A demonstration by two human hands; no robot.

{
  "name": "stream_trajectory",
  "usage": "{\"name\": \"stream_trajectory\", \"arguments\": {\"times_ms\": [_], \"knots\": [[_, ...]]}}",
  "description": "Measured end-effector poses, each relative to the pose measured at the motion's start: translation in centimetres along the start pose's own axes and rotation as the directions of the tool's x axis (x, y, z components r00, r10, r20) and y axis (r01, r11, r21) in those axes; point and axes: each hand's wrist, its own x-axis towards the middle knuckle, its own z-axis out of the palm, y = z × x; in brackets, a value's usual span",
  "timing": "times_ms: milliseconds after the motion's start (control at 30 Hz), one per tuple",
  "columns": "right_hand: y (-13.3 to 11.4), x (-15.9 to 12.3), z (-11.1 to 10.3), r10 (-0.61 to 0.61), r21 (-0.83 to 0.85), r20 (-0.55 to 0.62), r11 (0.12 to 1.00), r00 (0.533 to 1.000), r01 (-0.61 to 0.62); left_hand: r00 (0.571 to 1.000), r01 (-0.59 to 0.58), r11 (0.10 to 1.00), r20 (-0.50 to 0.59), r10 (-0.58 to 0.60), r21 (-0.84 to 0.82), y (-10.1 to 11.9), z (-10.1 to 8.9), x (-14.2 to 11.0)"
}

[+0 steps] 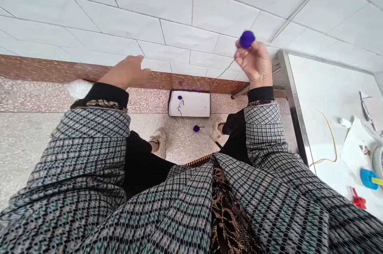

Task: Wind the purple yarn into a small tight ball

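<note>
Raised in front of the tiled wall, my right hand (254, 60) is closed on a small round purple yarn ball (247, 40). A thin strand hangs from that hand down to the left. My left hand (127, 71) is held out at the left, with thumb and fingers apart and nothing visible in it. Between and below the hands, a shallow white box (193, 104) with dark edges sits on the floor. Inside it lies another purple ball (180, 97) with a loose dark strand. A third purple ball (196, 128), trailing a short tail, rests on the floor before the box.
At the right stands a white table (302, 86) with a metal edge. It bears a yellow cord (334, 146), a blue cap-like piece (368, 178), a red object (359, 200) and papers. A clear plastic bundle (79, 88) lies near my left sleeve. My shoes flank the box.
</note>
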Motion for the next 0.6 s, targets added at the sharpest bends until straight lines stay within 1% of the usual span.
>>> {"name": "stream_trajectory", "arguments": {"times_ms": [33, 67, 133, 200, 300, 367, 433, 500, 600], "knots": [[0.8, 0.1, 0.3, 0.044, -0.149, 0.067, 0.988, 0.997, -0.034, 0.999, -0.03, 1.0, 0.01, 0.03, -0.008, 0.4, 0.7, -0.1], [1.4, 0.2, 0.6, 0.08, -0.252, 0.143, 0.967, 0.986, -0.042, 0.997, -0.071, 0.997, 0.026, 0.072, -0.035, 1.1, 1.4, -0.3], [2.7, 0.2, 1.2, 0.127, -0.364, 0.281, 0.931, 0.951, -0.017, 0.987, -0.139, 0.982, 0.058, 0.147, -0.128, 3.1, 2.7, -1.2], [3.8, 0.2, 1.9, 0.159, -0.419, 0.352, 0.908, 0.923, 0.004, 0.966, -0.193, 0.941, 0.114, 0.232, -0.279, 5.5, 4.0, -2.3], [5.2, 0.4, 2.9, 0.19, -0.443, 0.385, 0.897, 0.903, 0.0, 0.929, -0.223, 0.824, 0.143, 0.342, -0.521, 8.5, 5.7, -3.5], [5.9, 0.5, 3.4, 0.227, -0.439, 0.394, 0.898, 0.89, -0.034, 0.915, -0.217, 0.744, 0.134, 0.38, -0.633, 9.6, 6.7, -3.9], [6.5, 0.5, 3.8, 0.279, -0.437, 0.399, 0.895, 0.873, -0.087, 0.911, -0.196, 0.693, 0.132, 0.39, -0.694, 10.0, 7.4, -4.1], [6.9, 0.5, 4.2, 0.319, -0.43, 0.404, 0.894, 0.857, -0.13, 0.916, -0.174, 0.678, 0.134, 0.377, -0.715, 10.1, 7.8, -4.1], [7.2, 0.5, 4.4, 0.319, -0.409, 0.407, 0.902, 0.856, -0.141, 0.935, -0.144, 0.71, 0.141, 0.326, -0.69, 10.0, 7.8, -4.0]]}}
